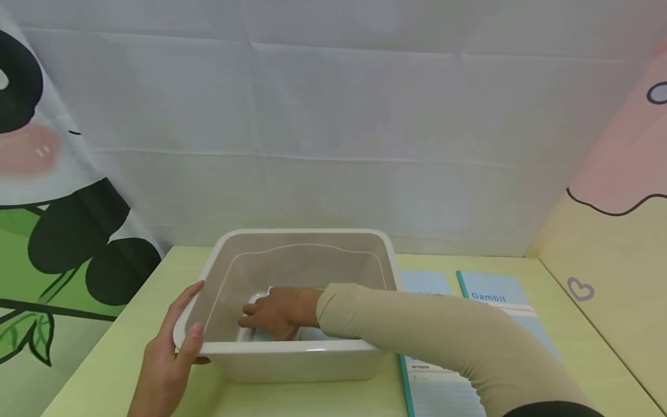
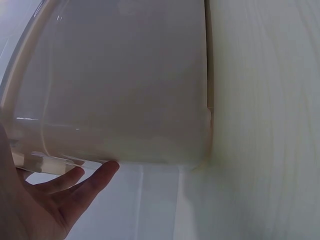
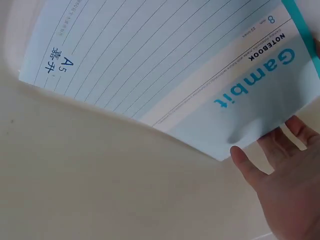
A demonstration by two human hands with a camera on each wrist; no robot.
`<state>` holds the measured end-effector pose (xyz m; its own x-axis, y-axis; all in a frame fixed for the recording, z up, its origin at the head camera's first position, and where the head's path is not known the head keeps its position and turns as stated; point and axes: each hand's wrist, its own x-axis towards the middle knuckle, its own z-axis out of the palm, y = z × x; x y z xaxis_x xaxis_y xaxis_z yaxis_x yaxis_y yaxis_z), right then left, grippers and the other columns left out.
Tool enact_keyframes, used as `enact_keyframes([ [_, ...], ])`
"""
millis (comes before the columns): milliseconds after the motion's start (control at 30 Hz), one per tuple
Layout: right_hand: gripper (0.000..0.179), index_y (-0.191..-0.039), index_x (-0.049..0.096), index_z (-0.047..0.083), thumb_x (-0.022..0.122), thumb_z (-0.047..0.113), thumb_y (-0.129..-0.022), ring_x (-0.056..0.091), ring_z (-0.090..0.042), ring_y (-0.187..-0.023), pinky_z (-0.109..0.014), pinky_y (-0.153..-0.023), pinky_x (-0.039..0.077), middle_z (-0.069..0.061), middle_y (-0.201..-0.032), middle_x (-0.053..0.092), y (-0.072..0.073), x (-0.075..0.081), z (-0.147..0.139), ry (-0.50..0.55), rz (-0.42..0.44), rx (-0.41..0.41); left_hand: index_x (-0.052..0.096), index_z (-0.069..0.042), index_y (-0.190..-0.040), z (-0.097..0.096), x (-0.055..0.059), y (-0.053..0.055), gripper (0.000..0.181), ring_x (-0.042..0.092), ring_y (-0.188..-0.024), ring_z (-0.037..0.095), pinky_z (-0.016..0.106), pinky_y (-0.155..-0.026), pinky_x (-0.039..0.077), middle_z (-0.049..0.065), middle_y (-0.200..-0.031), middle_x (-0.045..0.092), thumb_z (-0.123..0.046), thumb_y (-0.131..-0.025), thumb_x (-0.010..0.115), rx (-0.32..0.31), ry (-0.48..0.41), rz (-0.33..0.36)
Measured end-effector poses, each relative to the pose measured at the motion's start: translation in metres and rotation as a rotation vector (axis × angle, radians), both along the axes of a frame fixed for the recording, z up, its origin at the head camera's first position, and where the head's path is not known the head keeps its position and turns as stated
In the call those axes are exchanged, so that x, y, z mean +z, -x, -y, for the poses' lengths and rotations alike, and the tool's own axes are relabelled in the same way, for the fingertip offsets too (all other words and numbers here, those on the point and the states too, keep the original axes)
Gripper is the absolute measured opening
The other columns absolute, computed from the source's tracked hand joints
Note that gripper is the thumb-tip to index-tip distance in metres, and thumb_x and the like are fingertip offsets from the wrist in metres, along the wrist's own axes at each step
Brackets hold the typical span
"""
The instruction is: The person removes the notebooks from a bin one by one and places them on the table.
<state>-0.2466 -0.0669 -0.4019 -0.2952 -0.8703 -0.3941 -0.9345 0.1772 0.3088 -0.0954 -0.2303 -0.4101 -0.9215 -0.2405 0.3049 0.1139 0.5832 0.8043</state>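
A whitish plastic bin point(image 1: 302, 365) stands on the table. My left hand point(image 1: 165, 359) grips its near left corner, thumb at the rim; in the left wrist view the fingers point(image 2: 97, 180) touch the bin's outer wall. Inside the bin, my right hand point(image 1: 283, 310) reaches down over a light blue notebook point(image 1: 263, 335), mostly hidden by the hand and the front rim. In the right wrist view, this lined "Gambit" notebook point(image 3: 165, 65) lies tilted against the pale bin interior. The right hand point(image 3: 285, 170) holds it by the edge, some fingers passing behind the cover.
Right of the bin, a "Gambit" notebook point(image 1: 495, 289) lies on the yellowish table point(image 1: 563, 301). Other blue notebooks point(image 1: 438, 394) lie partly under the right sleeve point(image 1: 443, 324). A white cloth point(image 1: 354, 116) hangs behind, with printed panels at both sides.
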Motion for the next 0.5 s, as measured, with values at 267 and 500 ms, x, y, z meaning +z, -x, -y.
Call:
enact_keyframes([
  [267, 0.055, -0.149, 0.044, 0.046, 0.056, 0.054, -0.096, 0.043, -0.007, -0.138, -0.033, -0.11, 0.044, 0.012, -0.151, 0.043, -0.002, 0.003, 0.001, -0.066, -0.15, 0.04, 0.033, -0.037, -0.162, 0.0, 0.001, 0.0, 0.057, 0.058, -0.095, -0.004, 0.026, -0.057, 0.059, 0.018, -0.142, 0.058, -0.026, -0.108, 0.048, 0.004, 0.019, 0.008],
  [500, 0.065, -0.151, 0.041, 0.044, 0.049, 0.073, -0.093, 0.043, -0.007, -0.139, -0.037, -0.115, 0.039, 0.012, -0.152, 0.042, 0.003, 0.011, 0.003, -0.029, -0.251, 0.08, 0.033, -0.038, -0.162, -0.002, 0.003, 0.001, 0.057, 0.059, -0.093, -0.002, 0.027, -0.058, 0.06, 0.017, -0.141, 0.059, -0.027, -0.108, 0.048, 0.001, 0.024, 0.017],
])
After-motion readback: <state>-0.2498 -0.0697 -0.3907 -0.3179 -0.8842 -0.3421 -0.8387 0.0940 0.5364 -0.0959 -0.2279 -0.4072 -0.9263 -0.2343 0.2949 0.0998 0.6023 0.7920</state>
